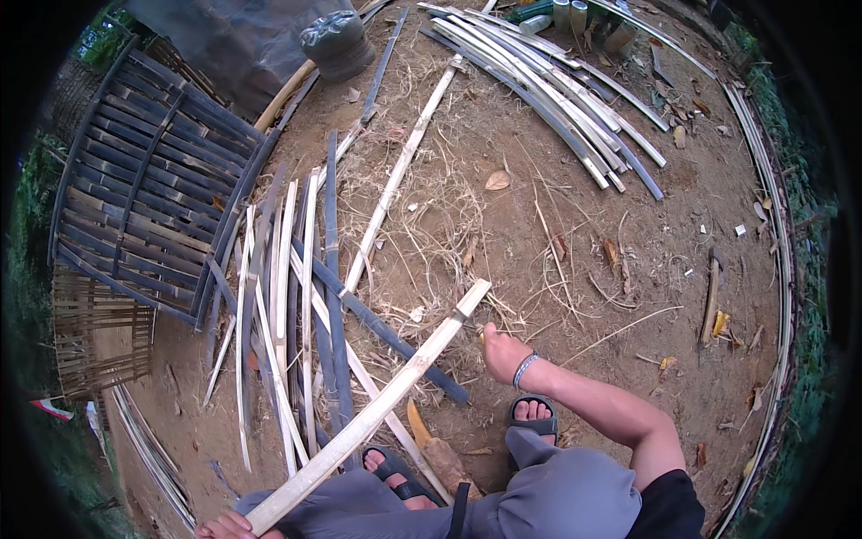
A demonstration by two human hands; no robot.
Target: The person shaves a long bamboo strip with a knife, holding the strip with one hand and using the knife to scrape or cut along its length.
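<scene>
A long pale bamboo strip [382,400] slants across my lap, rising from the lower left toward the middle. My left hand [226,525] is closed round its near end at the bottom edge, partly cut off by the picture. Beside the strip's far end, my right hand [505,356] is closed in a fist. A small yellowish bit shows at its fingers, but what it grips is mostly hidden. A dark mark crosses the strip near that end; I cannot tell whether it is a node or a blade. Between my sandalled feet lies a curved orange-yellow piece [417,422].
Several pale and dark bamboo strips [283,296] lie left of my legs. Another bundle [548,90] rests at the far right. A slatted bamboo panel [162,171] stands at left. Thin shavings [440,198] litter the soil. A wooden-handled tool [712,296] lies at right.
</scene>
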